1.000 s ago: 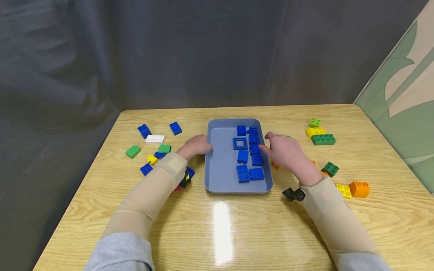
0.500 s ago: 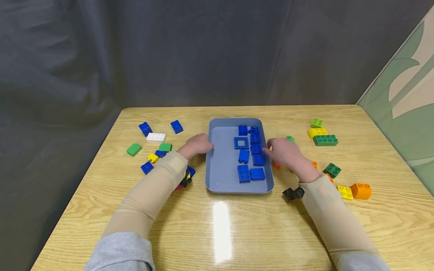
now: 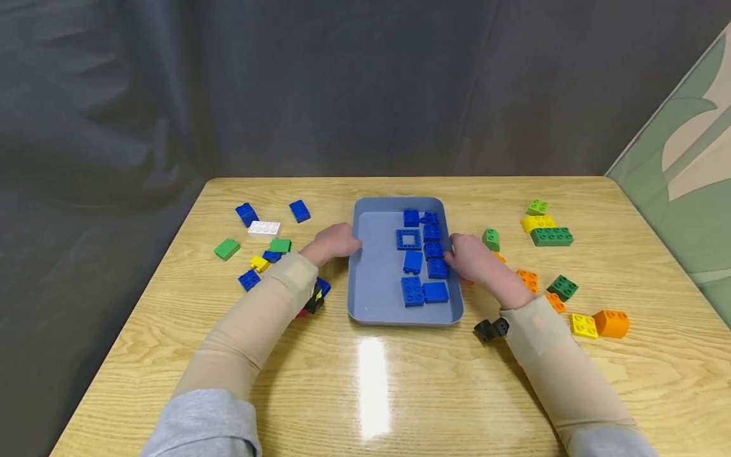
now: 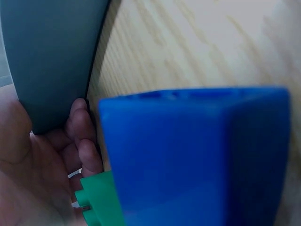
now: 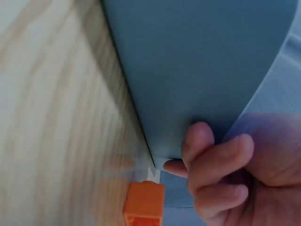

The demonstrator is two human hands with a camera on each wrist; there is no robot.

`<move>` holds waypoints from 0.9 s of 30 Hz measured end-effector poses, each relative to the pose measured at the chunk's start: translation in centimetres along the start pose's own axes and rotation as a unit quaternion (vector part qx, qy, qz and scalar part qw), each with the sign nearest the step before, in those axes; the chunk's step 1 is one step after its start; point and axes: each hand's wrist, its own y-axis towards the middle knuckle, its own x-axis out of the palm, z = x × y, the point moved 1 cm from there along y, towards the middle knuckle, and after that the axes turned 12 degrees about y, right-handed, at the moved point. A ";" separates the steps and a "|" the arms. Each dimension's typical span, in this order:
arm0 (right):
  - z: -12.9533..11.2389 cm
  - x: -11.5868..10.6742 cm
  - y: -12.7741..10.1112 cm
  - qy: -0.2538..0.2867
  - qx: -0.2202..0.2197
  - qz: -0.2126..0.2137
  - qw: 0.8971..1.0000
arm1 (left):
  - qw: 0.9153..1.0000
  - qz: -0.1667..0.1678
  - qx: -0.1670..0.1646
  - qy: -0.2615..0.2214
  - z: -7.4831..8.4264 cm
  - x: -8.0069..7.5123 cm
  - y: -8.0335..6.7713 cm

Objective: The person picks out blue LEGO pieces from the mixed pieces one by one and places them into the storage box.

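Observation:
A blue-grey tray (image 3: 374, 279) lies on the table between both hands. Several blue toy bricks (image 3: 412, 291) and a blue square frame piece (image 3: 401, 240) sit in its right half. My left hand (image 3: 333, 242) grips the tray's left wall, thumb over the rim; in the left wrist view curled fingers (image 4: 83, 125) lie against the outside. Across from it, my right hand (image 3: 478, 259) holds the right wall. Its fingers (image 5: 214, 162) curl against the outer side in the right wrist view, and the thumb reaches over the rim.
Left of the tray lie loose blue bricks (image 3: 299, 211), a white brick (image 3: 264, 229), green bricks (image 3: 227, 249) and a yellow brick (image 3: 259, 263). On the right are a long green brick (image 3: 552, 237), an orange brick (image 3: 612, 324) and a yellow brick (image 3: 584, 325). A dark curtain (image 3: 342, 89) hangs behind the table.
My right hand has drawn in its spread fingers and taken hold of the tray's right wall. The left hand keeps its grip on the left. The head view has shifted slightly.

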 end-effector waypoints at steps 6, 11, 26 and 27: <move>0.0 0.3 -0.2 0.003 -0.009 -0.006 1.000 | 1.000 -0.003 0.012 -0.013 0.0 -0.1 -0.1; -0.1 0.4 -0.3 -0.016 -0.020 -0.007 1.000 | 0.999 -0.019 0.040 -0.024 -0.3 -0.3 0.0; -0.2 0.6 -0.3 -0.017 -0.017 -0.010 1.000 | 0.992 0.069 0.092 0.042 -3.4 -2.8 -1.5; -0.2 0.6 -0.3 -0.017 -0.015 -0.011 1.000 | 0.991 0.080 0.090 0.055 -3.8 -3.3 -1.4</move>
